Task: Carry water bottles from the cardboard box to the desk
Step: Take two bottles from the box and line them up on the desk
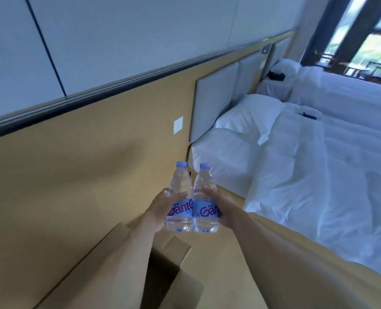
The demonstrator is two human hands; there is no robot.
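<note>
- Our left hand [162, 208] grips one water bottle [180, 197], our right hand [224, 208] another [205, 199], above the cardboard box [169, 270] at six o'clock.
- Next, we judge: carry both to the desk, unseen here.

A bed [319, 175] with white bedding fills the right side, a pillow [249, 114] at its head against a padded headboard [214, 101]. A small dark object [306, 115], perhaps a pen, lies on the duvet. A second bed [345, 90] stands beyond, near the window [372, 41]. A white wall plate [178, 127] sits on the tan wall panel [73, 163].
</note>
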